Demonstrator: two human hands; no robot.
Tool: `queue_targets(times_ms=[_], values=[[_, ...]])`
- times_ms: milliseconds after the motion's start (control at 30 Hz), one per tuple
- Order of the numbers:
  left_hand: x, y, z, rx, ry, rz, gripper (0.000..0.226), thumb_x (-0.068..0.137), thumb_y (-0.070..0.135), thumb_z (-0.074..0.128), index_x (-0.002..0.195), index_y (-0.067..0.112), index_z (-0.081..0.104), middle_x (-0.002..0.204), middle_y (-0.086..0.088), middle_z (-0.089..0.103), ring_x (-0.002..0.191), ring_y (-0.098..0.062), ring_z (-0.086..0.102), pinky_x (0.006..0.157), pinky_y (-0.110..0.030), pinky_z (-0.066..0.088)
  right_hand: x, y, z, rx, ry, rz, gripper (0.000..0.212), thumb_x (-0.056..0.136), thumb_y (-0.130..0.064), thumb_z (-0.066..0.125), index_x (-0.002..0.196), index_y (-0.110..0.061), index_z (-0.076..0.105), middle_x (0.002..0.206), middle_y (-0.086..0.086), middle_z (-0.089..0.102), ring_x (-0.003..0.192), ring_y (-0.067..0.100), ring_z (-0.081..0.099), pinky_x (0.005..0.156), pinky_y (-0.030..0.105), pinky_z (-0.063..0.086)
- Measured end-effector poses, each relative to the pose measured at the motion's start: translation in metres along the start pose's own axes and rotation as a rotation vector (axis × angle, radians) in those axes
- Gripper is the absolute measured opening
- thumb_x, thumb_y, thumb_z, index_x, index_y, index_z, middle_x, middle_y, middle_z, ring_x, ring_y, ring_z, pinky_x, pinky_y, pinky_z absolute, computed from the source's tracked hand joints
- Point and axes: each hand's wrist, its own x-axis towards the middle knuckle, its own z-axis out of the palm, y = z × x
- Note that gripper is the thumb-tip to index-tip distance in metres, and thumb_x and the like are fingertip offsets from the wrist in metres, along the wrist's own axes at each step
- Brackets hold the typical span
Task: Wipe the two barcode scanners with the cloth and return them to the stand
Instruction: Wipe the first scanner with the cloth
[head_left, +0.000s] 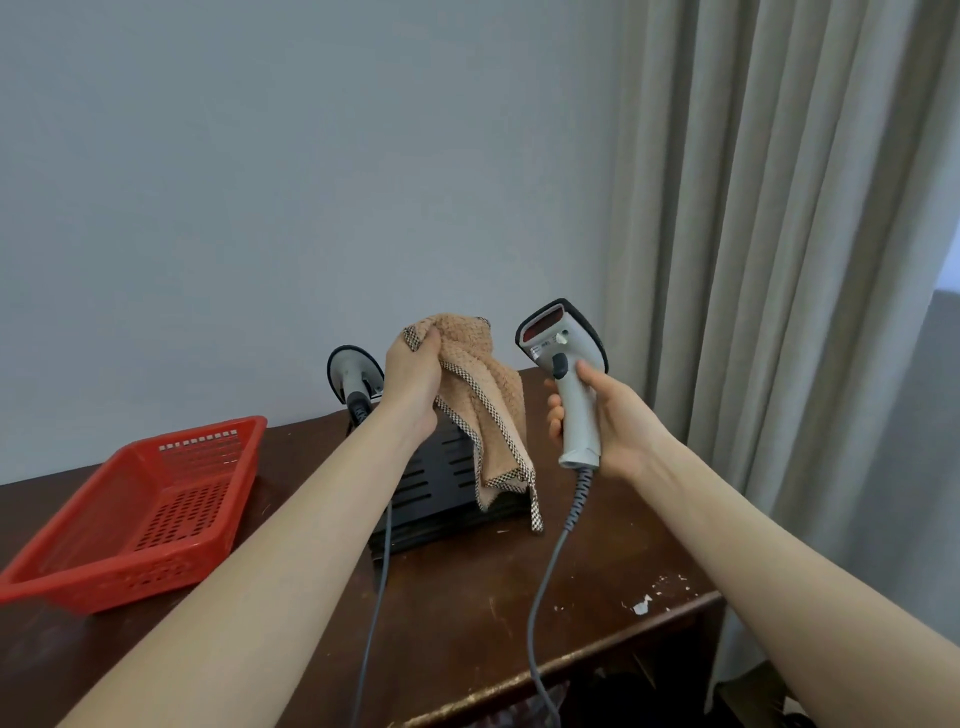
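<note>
My right hand (605, 421) grips the handle of a light grey barcode scanner (563, 358), held upright above the table with its red window facing left. A grey cable (545, 582) hangs from it over the table's front edge. My left hand (413, 384) holds a tan cloth (485, 400) with a checkered border; the cloth hangs down in front of the black slotted stand (441, 483). The cloth and the held scanner are apart. A second grey scanner (353, 376) sits upright at the stand's back left, partly hidden by my left wrist.
A red plastic basket (140, 514) lies on the left of the dark wooden table (467, 613). Chipped paint marks the table's right front corner (649, 597). A beige curtain (769, 260) hangs on the right, and a plain wall stands behind.
</note>
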Motion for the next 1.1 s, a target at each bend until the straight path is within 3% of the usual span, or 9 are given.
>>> queue_targets(times_ms=[167,367,433,500,600,700,933,1100], values=[[-0.005,0.000,0.006,-0.023,-0.049,-0.052,0.026,0.099,0.033,0.041,0.109,0.014,0.056,0.106,-0.006,0.065,0.097,-0.021,0.063,0.083,-0.035,0.053,0.001,-0.001,0.014,0.002,0.005,-0.015,0.019,0.092,-0.017,0.053,0.100,0.000,0.057,0.071,0.009,0.060,0.060,0.018,0.059,0.054,0.027,0.057],[-0.011,-0.001,0.012,-0.059,-0.064,-0.042,0.017,0.099,0.021,0.045,0.095,0.012,0.059,0.092,-0.005,0.065,0.085,-0.020,0.064,0.078,-0.033,0.054,0.002,-0.002,0.019,0.057,0.014,-0.035,0.031,0.094,-0.030,0.057,0.096,0.001,0.059,0.067,0.009,0.063,0.045,0.014,0.059,0.044,0.023,0.054],[-0.012,-0.002,0.015,-0.005,-0.013,0.059,0.019,0.099,0.021,0.045,0.085,0.018,0.059,0.089,-0.001,0.064,0.084,-0.018,0.063,0.073,-0.029,0.053,0.004,-0.002,0.017,-0.011,0.029,-0.053,0.034,0.093,-0.035,0.058,0.092,-0.001,0.060,0.063,0.007,0.061,0.044,0.013,0.057,0.043,0.021,0.052],[-0.014,-0.002,0.019,0.064,0.031,0.200,0.020,0.098,0.023,0.045,0.083,0.023,0.058,0.089,0.003,0.063,0.088,-0.015,0.062,0.078,-0.030,0.052,0.007,-0.002,0.016,-0.122,0.062,-0.086,0.036,0.092,-0.038,0.059,0.090,-0.002,0.060,0.061,0.006,0.060,0.045,0.013,0.055,0.043,0.022,0.050],[-0.014,0.001,0.024,0.133,0.037,0.333,0.014,0.098,0.020,0.045,0.092,0.022,0.058,0.096,0.003,0.064,0.098,-0.017,0.061,0.091,-0.036,0.050,0.010,-0.001,0.014,-0.141,0.083,-0.097,0.039,0.092,-0.042,0.058,0.093,-0.003,0.061,0.062,0.005,0.060,0.045,0.013,0.055,0.043,0.021,0.049],[-0.012,-0.004,0.021,0.194,0.030,0.333,0.017,0.097,0.017,0.044,0.105,0.019,0.059,0.108,-0.002,0.064,0.105,-0.018,0.060,0.098,-0.039,0.047,0.011,-0.002,0.010,-0.128,0.115,-0.115,0.040,0.090,-0.045,0.059,0.100,-0.006,0.060,0.063,0.006,0.060,0.044,0.012,0.055,0.042,0.021,0.049],[-0.016,-0.043,-0.002,0.686,-0.176,0.354,0.042,0.100,0.023,0.038,0.140,0.010,0.040,0.139,-0.006,0.049,0.129,-0.022,0.045,0.108,-0.031,0.033,0.008,0.005,0.001,-0.186,0.173,-0.113,0.042,0.091,-0.046,0.059,0.102,-0.005,0.059,0.059,0.007,0.063,0.043,0.013,0.057,0.042,0.021,0.049],[-0.022,-0.065,-0.017,1.286,-0.597,0.339,0.027,0.092,0.018,0.049,0.118,0.013,0.046,0.117,-0.009,0.061,0.107,-0.028,0.057,0.084,-0.034,0.045,0.006,0.013,0.002,-0.175,0.202,-0.093,0.041,0.092,-0.045,0.058,0.098,-0.004,0.059,0.058,0.007,0.062,0.041,0.013,0.056,0.041,0.020,0.048]])
